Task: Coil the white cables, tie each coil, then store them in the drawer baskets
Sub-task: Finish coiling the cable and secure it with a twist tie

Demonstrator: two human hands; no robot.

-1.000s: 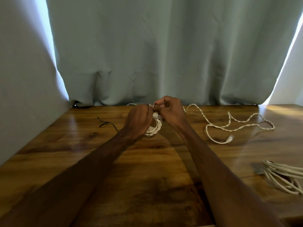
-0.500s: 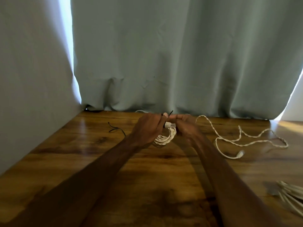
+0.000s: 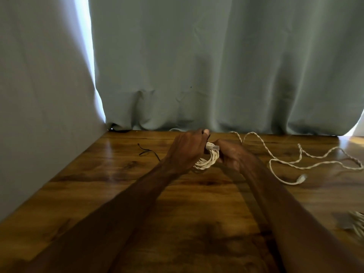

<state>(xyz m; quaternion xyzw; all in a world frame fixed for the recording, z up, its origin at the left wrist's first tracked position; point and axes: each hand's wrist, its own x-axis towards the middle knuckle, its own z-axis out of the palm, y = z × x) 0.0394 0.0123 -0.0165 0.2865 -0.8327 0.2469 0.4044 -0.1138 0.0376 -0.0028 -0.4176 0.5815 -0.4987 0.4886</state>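
Left hand [image 3: 187, 152]: grips white coil [image 3: 209, 162]
Right hand [image 3: 234, 157]: grips same coil
Loose cable [image 3: 286, 164]: right of right hand
Black strand [image 3: 148, 152]: left of left hand

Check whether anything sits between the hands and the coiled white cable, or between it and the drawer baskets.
Nothing does: the left hand and right hand both hold the coiled cable. The drawer baskets are out of view, so that path cannot be judged. The loose cable lies apart on the table, to the right.
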